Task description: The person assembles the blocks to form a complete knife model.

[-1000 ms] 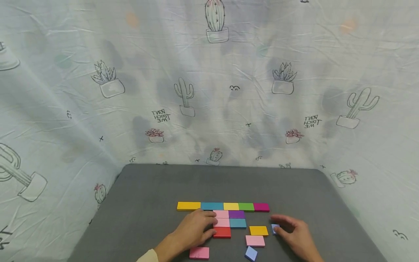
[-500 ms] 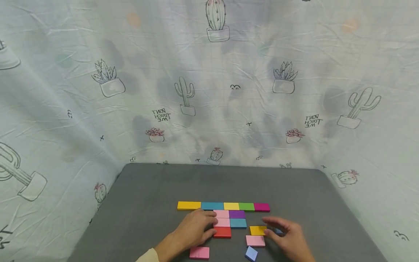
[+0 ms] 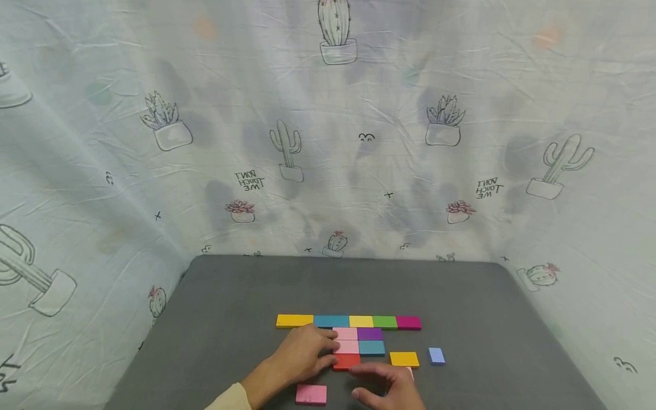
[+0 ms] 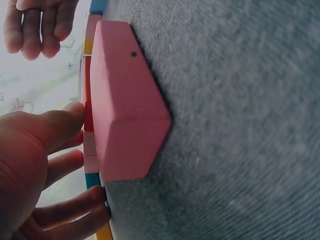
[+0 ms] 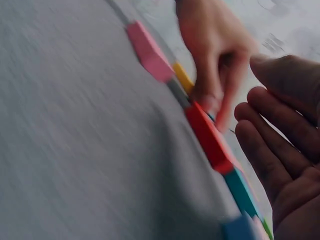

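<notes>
My left hand (image 3: 302,353) rests on the table, fingertips touching the left ends of two light pink blocks (image 3: 347,347) and a red block (image 3: 347,363). Beside these lie a purple block (image 3: 370,334) and a teal block (image 3: 372,348). My right hand (image 3: 392,387) hovers with nothing in it, fingers fairly straight and thumb apart, just in front of the red block. It partly covers a loose pink block (image 3: 410,373) and almost wholly hides a blue one. In the left wrist view a darker pink block (image 4: 130,95) stands large before the left hand.
Behind the group runs a row of blocks: orange-yellow (image 3: 294,322), blue (image 3: 331,322), yellow (image 3: 361,322), green (image 3: 385,323) and magenta (image 3: 409,323). An orange block (image 3: 404,359) and a light blue one (image 3: 437,356) lie loose at right. A cactus-print curtain (image 3: 328,142) surrounds the grey table (image 3: 230,296).
My right hand has moved left, from over the light blue block past the orange one to in front of the red block. The light blue block is now uncovered. The left hand stays put.
</notes>
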A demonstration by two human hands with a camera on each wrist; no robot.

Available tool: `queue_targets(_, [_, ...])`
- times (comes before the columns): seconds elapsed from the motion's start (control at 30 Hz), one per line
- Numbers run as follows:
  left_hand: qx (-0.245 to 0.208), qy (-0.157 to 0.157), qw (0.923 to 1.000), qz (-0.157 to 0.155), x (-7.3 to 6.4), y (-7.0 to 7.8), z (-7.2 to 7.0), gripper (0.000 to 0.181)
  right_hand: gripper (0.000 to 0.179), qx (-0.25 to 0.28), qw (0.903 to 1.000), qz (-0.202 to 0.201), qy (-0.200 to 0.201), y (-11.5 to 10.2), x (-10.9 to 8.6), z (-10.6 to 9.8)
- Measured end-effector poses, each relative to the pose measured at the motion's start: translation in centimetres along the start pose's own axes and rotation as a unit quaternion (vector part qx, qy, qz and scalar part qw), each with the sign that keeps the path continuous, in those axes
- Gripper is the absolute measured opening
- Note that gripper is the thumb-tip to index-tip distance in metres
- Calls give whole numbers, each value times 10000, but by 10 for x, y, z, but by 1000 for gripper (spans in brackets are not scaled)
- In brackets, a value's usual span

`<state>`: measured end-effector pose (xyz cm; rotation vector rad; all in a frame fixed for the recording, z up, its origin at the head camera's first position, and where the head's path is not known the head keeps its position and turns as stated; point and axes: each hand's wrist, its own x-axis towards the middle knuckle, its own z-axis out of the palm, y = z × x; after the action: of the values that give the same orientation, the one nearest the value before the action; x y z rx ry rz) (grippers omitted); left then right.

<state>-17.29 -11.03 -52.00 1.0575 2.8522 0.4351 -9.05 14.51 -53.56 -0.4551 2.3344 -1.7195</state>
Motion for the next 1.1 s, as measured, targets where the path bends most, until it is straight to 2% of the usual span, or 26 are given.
queue_targets(0.17, [23, -40, 10000, 17, 1, -1, -2, 32, 32, 111, 9996, 8, -262, -1, 6, 22])
queue_targets(0.27, [55, -74, 10000, 6, 1, -1, -2, 32, 33, -19, 9994, 14, -332, 1, 9, 32])
queue_targets(0.5, [170, -15, 9998, 90, 1, -2, -2, 34, 34, -488, 9952, -570, -628, 11, 18, 43])
queue_targets(0.7, [186, -46, 9998, 57, 0, -1, -1, 34, 36, -1039, 9840, -1174, -848, 16, 24, 46])
queue_targets(0.83, [187, -51, 9998, 22, -1, 1, -1, 34, 32, -1198, 9816, -1168, -922, 13, 24, 48])
queue_targets(0.93, [167, -13, 9998, 71, -2, 2, 0, 33, 28, -1165, 9832, -1069, -909, 8, 19, 45])
queue_targets(1.1, [213, 14, 9997, 108, -3, 5, 1, 33, 28, -985, 9885, -979, -594, 3, 3, 28])
